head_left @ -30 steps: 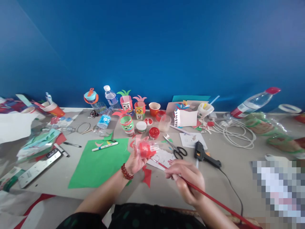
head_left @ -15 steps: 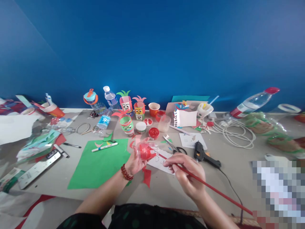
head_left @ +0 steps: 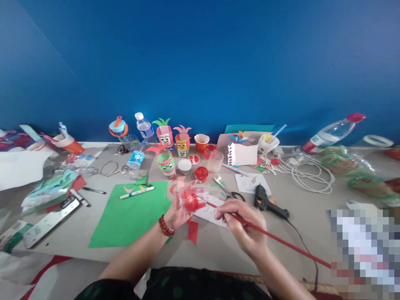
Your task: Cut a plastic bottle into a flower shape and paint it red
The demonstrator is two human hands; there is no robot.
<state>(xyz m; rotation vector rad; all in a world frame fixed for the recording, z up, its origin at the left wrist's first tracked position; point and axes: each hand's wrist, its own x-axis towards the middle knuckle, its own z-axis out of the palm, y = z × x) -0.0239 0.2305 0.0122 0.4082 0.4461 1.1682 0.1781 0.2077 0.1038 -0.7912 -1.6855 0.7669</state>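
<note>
My left hand point(head_left: 175, 216), with a beaded bracelet at the wrist, is closed around a clear plastic cup point(head_left: 191, 201) partly coated in red paint. The cup lies tilted, its opening toward the right. A long red paintbrush point(head_left: 281, 241) is gripped in my right hand point(head_left: 243, 221), and its tip reaches into the cup against the red part. Under the cup lie a white sheet with drawn curves point(head_left: 211, 212) and a red paper scrap point(head_left: 193, 233). Just behind stands an open jar of red paint point(head_left: 201, 174), beside a white-lidded jar point(head_left: 184, 166).
Green paper point(head_left: 125, 225) with a marker point(head_left: 137, 192) lies at left. Scissors point(head_left: 231, 194) and a corded glue gun point(head_left: 265, 202) lie at right. Decorated paper cups point(head_left: 165, 163), a water bottle point(head_left: 144, 127) and a coiled white cable point(head_left: 308, 173) stand or lie farther back.
The brush tip has moved slightly left, farther into the cup, and my right hand has shifted a little with it. My left hand keeps the cup in nearly the same place.
</note>
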